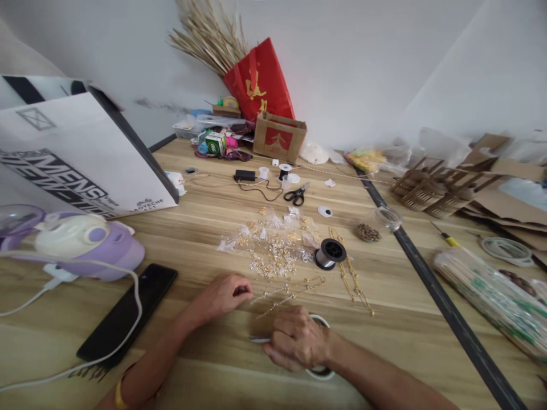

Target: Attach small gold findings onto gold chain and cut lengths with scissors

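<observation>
My left hand [224,295] rests on the wooden table with thumb and fingers pinched at the end of a thin beaded chain [273,290]. Closed in a fist, my right hand [294,339] grips a thin grey metal tool [260,340]; only its tip shows, so its kind is unclear. A second chain piece [277,307] lies between the hands. Partly hidden beneath the right wrist is a white-rimmed roll [320,373]. Beyond the hands spreads a pile of gold and clear beads [273,256], beside a spool of silvery wire [330,254]. A gold chain [352,279] lies right of the spool.
Black scissors [297,195] and a black adapter [245,175] lie farther back. At left are a black phone [128,313], a purple-and-white device [94,245] with a white cable, and a large white box [85,154]. Wrapped sticks [491,296] lie at right.
</observation>
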`<action>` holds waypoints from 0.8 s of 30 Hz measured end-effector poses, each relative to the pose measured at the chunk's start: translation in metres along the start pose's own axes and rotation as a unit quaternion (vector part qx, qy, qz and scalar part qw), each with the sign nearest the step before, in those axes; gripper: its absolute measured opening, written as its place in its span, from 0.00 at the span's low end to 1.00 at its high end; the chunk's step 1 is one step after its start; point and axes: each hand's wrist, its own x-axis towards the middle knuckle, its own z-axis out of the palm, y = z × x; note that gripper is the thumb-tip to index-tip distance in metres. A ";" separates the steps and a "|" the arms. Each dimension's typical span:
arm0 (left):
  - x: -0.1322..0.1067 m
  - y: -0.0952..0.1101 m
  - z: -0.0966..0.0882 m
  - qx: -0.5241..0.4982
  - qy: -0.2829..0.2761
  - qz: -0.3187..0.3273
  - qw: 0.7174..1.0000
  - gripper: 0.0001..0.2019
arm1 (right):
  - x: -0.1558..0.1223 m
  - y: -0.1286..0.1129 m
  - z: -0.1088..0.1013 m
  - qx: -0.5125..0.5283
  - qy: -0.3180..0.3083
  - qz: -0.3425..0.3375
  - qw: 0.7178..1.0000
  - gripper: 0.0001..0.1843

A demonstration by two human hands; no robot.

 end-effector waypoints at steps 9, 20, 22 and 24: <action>-0.001 0.002 0.000 -0.005 -0.001 0.001 1.000 0.10 | 0.000 0.000 0.002 -0.011 -0.006 -0.005 1.000 0.20; -0.008 0.025 -0.011 -0.007 0.111 0.042 0.993 0.09 | 0.004 0.000 -0.001 0.010 0.012 0.003 1.000 0.20; -0.017 0.046 -0.013 0.012 0.219 0.117 0.968 0.09 | 0.002 0.001 0.001 0.023 -0.013 0.026 0.999 0.19; -0.029 0.070 -0.001 0.084 0.278 0.214 0.933 0.08 | 0.003 0.001 -0.002 0.069 -0.045 0.065 0.994 0.19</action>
